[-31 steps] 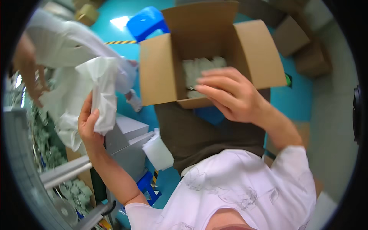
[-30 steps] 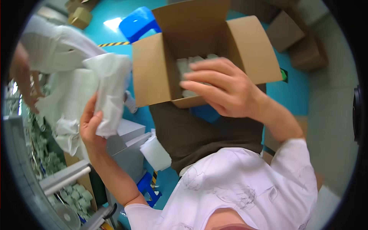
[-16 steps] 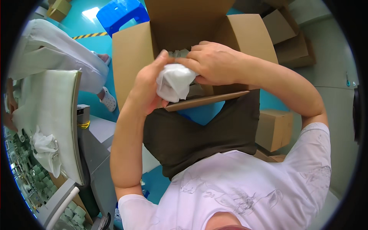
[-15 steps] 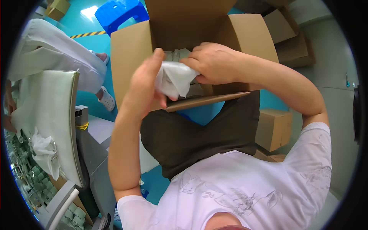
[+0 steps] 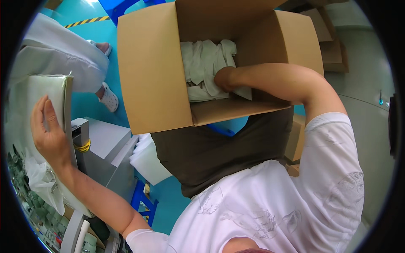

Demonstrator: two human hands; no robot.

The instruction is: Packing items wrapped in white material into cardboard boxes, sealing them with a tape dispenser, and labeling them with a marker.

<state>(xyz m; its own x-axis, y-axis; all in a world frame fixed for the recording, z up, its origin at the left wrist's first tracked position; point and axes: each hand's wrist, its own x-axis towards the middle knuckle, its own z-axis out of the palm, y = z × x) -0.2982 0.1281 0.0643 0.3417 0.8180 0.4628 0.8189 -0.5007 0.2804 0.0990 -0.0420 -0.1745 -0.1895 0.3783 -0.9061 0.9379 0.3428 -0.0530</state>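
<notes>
An open cardboard box (image 5: 154, 71) stands in front of me with its flaps spread. Several white-wrapped bundles (image 5: 204, 63) lie side by side inside it. My right hand (image 5: 224, 79) reaches down among them at the right end; its fingers are hidden, so any hold cannot be made out. At the left, my left hand (image 5: 50, 130) is open, fingers stretched out and nothing in them, over a pale, plastic-covered work surface (image 5: 46, 86). Just below that hand lies a crumpled, translucent white wrapping (image 5: 44, 181).
Many small greenish parts (image 5: 40, 211) crowd the lower left. A grey machine (image 5: 105, 147) with a yellow cable stands beside the work surface. Another person's legs in white trousers (image 5: 63, 55) are at the far left. More cartons (image 5: 335, 55) sit at the right, a blue stool (image 5: 126, 8) behind.
My left hand has left the box and the white-wrapped bundle, swinging left to the work surface. My right hand has gone deeper into the box. The bundle both hands held is no longer in them visibly.
</notes>
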